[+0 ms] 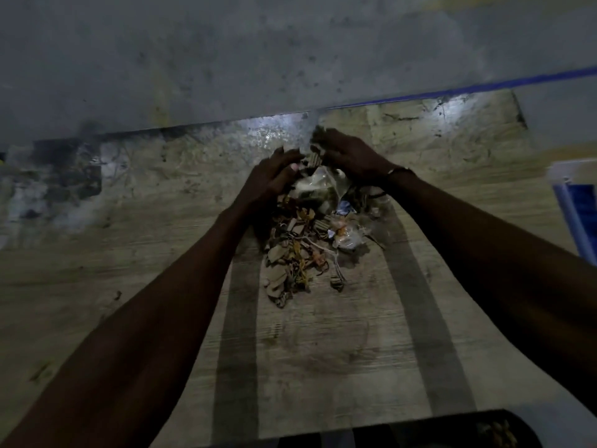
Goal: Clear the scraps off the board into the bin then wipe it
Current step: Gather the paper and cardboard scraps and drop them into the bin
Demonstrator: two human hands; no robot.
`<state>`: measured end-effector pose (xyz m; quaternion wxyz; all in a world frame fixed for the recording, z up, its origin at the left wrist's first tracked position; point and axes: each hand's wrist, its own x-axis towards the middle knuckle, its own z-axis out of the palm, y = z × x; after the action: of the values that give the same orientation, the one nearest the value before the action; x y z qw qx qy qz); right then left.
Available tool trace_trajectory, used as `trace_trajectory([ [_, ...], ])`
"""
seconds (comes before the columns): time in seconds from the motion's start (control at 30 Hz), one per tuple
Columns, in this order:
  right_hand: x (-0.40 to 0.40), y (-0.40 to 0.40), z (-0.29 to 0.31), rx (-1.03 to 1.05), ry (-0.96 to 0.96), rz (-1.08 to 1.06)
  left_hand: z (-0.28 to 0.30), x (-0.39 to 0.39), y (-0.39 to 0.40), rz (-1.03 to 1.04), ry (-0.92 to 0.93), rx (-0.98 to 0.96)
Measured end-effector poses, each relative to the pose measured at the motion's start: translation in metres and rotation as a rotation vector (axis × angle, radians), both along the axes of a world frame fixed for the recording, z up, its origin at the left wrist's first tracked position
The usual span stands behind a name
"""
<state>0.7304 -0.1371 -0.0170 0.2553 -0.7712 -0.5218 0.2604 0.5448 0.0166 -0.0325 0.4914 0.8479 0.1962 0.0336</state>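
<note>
Brown cardboard bits, yellow peel and crumpled clear plastic form the heap of scraps (310, 240) at mid-board. The left hand (271, 176) cups the heap's far end with curled fingers; the right hand (349, 153) pinches a scrap just above it. Around the heap, the worn pale wooden board (129, 253) lies bare to its far edge against the grey wall (226, 53). A dark bin rim (452, 425) sits below the heap, at the board's near edge.

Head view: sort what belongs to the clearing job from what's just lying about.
Job: scrap pile, board, dark bin rim, left hand and right hand cupped around the pile's far end.
Lying about: blue-and-white object, wall.
</note>
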Motion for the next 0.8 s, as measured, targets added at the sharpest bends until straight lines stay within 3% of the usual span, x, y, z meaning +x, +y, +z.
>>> trace_trajectory([
  [0.1, -0.016, -0.026, -0.002, 0.065, 0.064, 0.017, 0.005, -0.027, -0.005, 0.04, -0.088, -0.041],
  [0.27, -0.029, -0.075, 0.005, 0.234, 0.182, -0.37, -0.003, -0.077, -0.023, 0.254, -0.245, -0.051],
  [0.37, -0.041, -0.09, -0.01, 0.3, 0.253, -0.576, -0.017, -0.102, -0.055, 0.375, -0.192, 0.143],
  [0.43, -0.055, -0.089, -0.018, 0.333, 0.284, -0.61, -0.018, -0.106, -0.081, 0.387, -0.097, 0.265],
  [0.53, -0.078, -0.078, -0.02, 0.392, 0.257, -0.586, -0.019, -0.092, -0.097, 0.379, -0.047, 0.298],
  [0.8, -0.123, -0.06, -0.034, 0.444, 0.173, -0.69, -0.029, -0.052, -0.105, 0.473, -0.219, 0.149],
])
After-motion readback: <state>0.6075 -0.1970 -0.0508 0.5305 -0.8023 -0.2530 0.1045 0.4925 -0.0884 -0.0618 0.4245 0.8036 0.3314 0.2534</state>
